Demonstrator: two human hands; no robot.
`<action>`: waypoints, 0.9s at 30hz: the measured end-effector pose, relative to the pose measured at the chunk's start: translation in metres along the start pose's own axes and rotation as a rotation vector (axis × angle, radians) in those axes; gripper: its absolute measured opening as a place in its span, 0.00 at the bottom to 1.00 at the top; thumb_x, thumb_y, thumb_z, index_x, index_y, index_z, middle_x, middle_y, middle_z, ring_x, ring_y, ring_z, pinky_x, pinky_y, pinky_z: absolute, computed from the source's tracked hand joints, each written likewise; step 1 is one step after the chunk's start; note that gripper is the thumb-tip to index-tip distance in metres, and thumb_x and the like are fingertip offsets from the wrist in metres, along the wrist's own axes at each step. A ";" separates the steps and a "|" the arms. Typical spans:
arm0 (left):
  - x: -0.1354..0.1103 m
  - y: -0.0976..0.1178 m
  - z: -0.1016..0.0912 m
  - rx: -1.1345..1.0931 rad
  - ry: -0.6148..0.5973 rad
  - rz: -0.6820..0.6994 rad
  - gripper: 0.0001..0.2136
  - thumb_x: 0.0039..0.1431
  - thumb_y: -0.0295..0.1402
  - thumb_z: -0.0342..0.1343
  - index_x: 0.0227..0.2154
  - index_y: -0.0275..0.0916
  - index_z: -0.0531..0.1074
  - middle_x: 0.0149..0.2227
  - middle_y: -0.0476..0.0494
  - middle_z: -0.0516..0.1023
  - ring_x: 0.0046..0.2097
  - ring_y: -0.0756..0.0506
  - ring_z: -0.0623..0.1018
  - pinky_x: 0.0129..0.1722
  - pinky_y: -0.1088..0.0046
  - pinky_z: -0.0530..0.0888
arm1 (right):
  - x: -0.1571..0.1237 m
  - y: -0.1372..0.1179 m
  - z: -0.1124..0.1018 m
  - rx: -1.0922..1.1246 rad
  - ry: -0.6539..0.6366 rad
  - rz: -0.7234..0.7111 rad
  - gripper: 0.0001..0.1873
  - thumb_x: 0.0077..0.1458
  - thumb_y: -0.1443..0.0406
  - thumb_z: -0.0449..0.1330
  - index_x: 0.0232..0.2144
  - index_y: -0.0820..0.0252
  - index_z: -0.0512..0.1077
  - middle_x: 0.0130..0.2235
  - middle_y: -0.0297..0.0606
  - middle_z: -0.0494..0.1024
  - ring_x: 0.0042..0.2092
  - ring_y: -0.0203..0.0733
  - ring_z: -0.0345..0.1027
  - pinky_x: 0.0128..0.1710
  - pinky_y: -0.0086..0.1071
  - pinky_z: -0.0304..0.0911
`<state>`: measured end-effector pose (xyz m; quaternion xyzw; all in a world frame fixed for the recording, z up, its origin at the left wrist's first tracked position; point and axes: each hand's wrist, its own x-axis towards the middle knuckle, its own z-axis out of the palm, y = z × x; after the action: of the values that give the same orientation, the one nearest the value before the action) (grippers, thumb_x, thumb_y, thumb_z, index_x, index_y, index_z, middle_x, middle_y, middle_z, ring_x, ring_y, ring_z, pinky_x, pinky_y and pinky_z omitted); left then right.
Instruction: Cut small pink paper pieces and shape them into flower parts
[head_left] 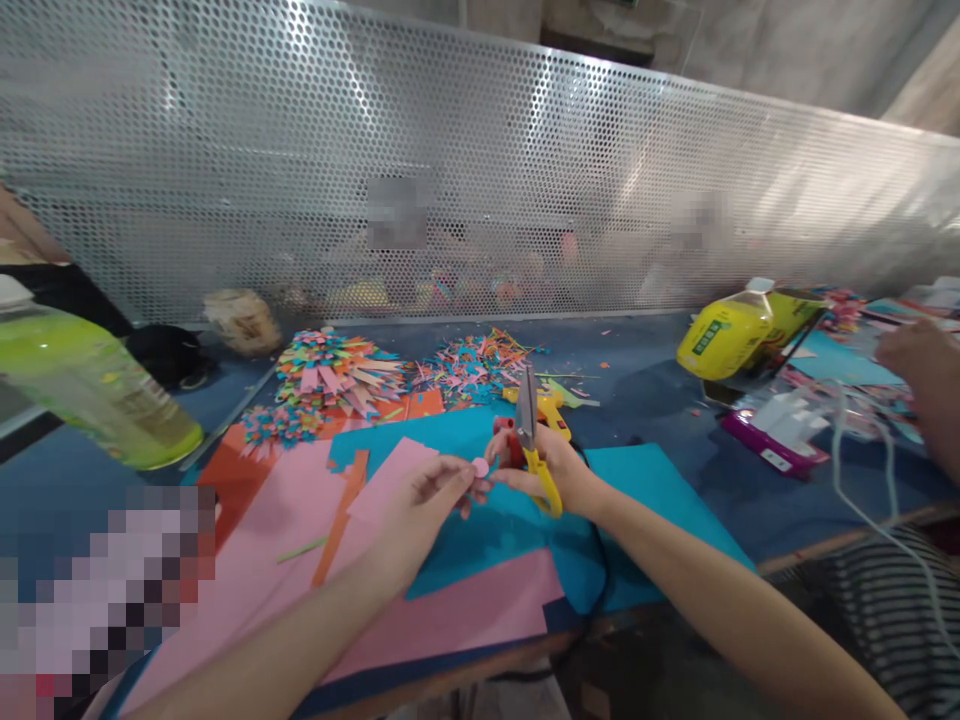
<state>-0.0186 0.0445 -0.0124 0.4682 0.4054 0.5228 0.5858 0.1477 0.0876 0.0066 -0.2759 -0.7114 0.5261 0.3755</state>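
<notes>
Between the fingertips of my left hand [439, 490] is a small round pink paper disc [481, 467]. My right hand [562, 470] is closed on yellow-handled scissors [550, 488], whose grey blades point up and away from me. Its fingertips come close to the disc; whether they touch it I cannot tell. Under both hands lie blue paper sheets [480, 550] and pink paper sheets [450, 625]. Just behind my right hand a yellow glue gun [553, 408] rests on the table, partly hidden by the hand and blades.
A paper-strip bundle [337, 372] and loose paper scraps [480, 365] lie along a perforated metal screen [450, 150]. A green bottle [97, 385] stands left, a yellow bottle [724, 335] right. At far right is another person's hand [911, 355], near a white cord [844, 480].
</notes>
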 end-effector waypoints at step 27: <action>-0.004 -0.002 -0.001 0.215 -0.069 0.076 0.07 0.48 0.35 0.57 0.26 0.36 0.69 0.22 0.48 0.75 0.26 0.51 0.73 0.25 0.78 0.67 | -0.001 0.002 0.004 0.040 -0.042 0.041 0.13 0.40 0.65 0.64 0.28 0.62 0.64 0.29 0.33 0.69 0.28 0.32 0.63 0.29 0.28 0.62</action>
<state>-0.0197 0.0410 -0.0144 0.5609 0.4209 0.4817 0.5255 0.1452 0.0853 0.0037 -0.2716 -0.7026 0.5537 0.3549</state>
